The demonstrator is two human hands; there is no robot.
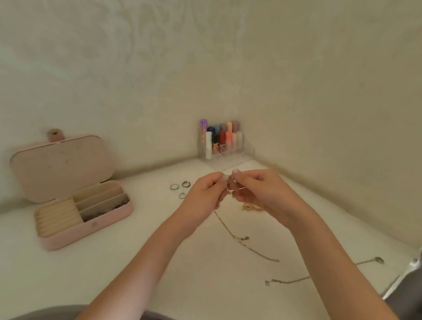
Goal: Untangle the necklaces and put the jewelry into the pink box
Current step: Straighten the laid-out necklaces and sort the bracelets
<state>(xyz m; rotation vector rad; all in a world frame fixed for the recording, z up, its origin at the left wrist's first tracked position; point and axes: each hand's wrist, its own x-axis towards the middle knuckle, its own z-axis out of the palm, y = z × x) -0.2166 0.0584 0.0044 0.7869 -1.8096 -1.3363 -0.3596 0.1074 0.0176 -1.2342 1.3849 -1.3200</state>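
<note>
We hold both hands raised together over the middle of the white table (36,272), fingertips meeting. Our left hand (202,194) has its fingers curled in, thumb and forefinger pinching a thin gold chain necklace (226,228) that hangs from the pinch and trails down onto the table toward the near right. Our right hand (261,191) is curled too, its fingertips pinching the same fine chain just beside the left hand's nails; the exact strand between them is too thin to make out. A small gold tangle (249,207) lies on the table under our right hand. A second, silvery chain necklace (323,272) lies stretched out at the near right, apart from both hands. Three small metal rings (179,189) sit just left of our left hand. The open pink rectangular jewelry box (82,214) stands well to the left, lid tilted back, with dark items in its far compartments. A clear plastic organizer of coloured tubes (222,141) stands in the far corner.
</note>
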